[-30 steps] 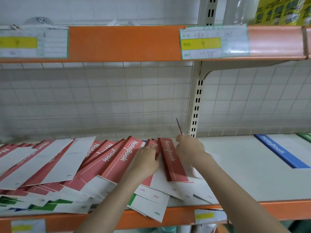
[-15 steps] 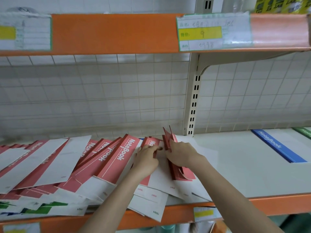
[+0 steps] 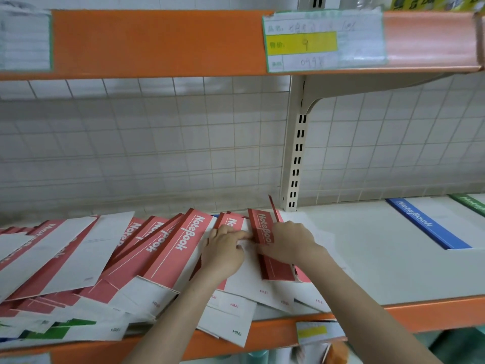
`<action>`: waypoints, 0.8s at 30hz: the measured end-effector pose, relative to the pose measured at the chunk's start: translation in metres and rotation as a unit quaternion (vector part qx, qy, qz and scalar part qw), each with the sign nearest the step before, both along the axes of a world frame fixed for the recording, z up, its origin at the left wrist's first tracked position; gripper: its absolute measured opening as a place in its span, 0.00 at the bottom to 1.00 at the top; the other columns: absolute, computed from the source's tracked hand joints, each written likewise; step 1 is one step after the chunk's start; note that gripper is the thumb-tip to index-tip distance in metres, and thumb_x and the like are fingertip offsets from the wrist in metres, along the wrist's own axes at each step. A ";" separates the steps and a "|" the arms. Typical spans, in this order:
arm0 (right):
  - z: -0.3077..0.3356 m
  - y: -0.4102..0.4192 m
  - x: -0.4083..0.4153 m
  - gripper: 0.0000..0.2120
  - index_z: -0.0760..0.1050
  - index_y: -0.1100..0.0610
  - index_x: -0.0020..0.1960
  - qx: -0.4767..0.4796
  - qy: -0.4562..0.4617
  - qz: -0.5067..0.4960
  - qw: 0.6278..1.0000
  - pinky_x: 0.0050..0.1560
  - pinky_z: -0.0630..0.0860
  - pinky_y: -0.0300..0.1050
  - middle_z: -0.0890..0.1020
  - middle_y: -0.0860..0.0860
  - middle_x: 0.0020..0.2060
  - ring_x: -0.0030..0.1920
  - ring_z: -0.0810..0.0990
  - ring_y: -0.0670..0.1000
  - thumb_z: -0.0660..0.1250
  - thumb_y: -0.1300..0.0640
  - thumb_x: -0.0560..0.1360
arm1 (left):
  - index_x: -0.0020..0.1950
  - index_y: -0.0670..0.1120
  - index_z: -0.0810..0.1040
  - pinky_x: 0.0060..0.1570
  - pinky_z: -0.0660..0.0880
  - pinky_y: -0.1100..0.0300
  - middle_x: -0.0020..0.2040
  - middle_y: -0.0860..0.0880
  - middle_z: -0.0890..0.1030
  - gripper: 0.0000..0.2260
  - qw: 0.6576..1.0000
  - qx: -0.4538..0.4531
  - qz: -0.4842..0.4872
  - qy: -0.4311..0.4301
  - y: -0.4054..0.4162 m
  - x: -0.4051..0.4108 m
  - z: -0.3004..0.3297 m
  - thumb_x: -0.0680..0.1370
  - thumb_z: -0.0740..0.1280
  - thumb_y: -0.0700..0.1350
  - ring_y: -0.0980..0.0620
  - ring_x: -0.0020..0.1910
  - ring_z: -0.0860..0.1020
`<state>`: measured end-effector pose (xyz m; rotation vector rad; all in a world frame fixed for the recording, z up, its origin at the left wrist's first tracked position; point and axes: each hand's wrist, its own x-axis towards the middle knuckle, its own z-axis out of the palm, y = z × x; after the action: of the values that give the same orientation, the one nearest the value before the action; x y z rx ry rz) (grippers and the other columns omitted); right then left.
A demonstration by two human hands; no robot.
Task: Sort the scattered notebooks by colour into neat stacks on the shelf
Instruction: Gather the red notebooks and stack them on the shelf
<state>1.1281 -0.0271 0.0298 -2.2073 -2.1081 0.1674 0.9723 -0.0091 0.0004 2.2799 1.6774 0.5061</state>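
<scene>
Beside the slotted cream upright post (image 3: 295,164), a dark-red paper notebook (image 3: 265,245) is pinched by the right hand (image 3: 290,241) for stacking; the left hand (image 3: 223,249), its grip loosely apart, steadies the fanned red notebooks (image 3: 168,248).

Red notebooks (image 3: 168,248) lie fanned across the left of the white shelf (image 3: 367,258). The left hand (image 3: 223,250) rests on them, one finger touching a red notebook (image 3: 262,229) that the right hand (image 3: 288,243) grips. A blue notebook (image 3: 425,224) lies far right.
</scene>
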 end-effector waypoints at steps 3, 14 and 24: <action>-0.003 -0.001 -0.007 0.22 0.74 0.56 0.51 -0.002 -0.013 0.006 1.000 0.40 0.70 0.43 0.80 0.53 0.48 0.48 0.78 0.56 0.63 0.37 0.71 | 0.65 0.64 0.71 0.67 0.54 0.59 0.68 0.55 0.68 0.23 1.000 -0.013 0.006 -0.023 0.001 0.000 0.001 0.78 0.57 0.39 0.51 0.68 0.63; 0.022 -0.009 -0.013 0.33 0.41 0.47 0.77 0.022 0.128 0.061 0.990 0.42 0.66 0.47 0.78 0.61 0.53 0.43 0.73 0.60 0.55 0.59 0.79 | 0.63 0.60 0.74 0.69 0.58 0.50 0.68 0.55 0.71 0.16 0.998 -0.054 -0.014 0.023 0.007 0.001 0.002 0.83 0.49 0.51 0.50 0.68 0.66; 0.028 -0.016 -0.051 0.31 0.45 0.47 0.76 0.006 0.330 0.157 0.931 0.51 0.79 0.55 0.80 0.56 0.47 0.46 0.80 0.60 0.56 0.55 0.78 | 0.51 0.49 0.82 0.42 0.77 0.63 0.45 0.50 0.86 0.09 0.892 -0.213 0.026 -0.398 0.014 -0.032 0.026 0.73 0.69 0.49 0.54 0.45 0.84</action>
<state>1.0769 -0.0434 0.0580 -1.4736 -2.0054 0.7871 0.9404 0.0044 0.0264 1.4160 1.2514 0.8391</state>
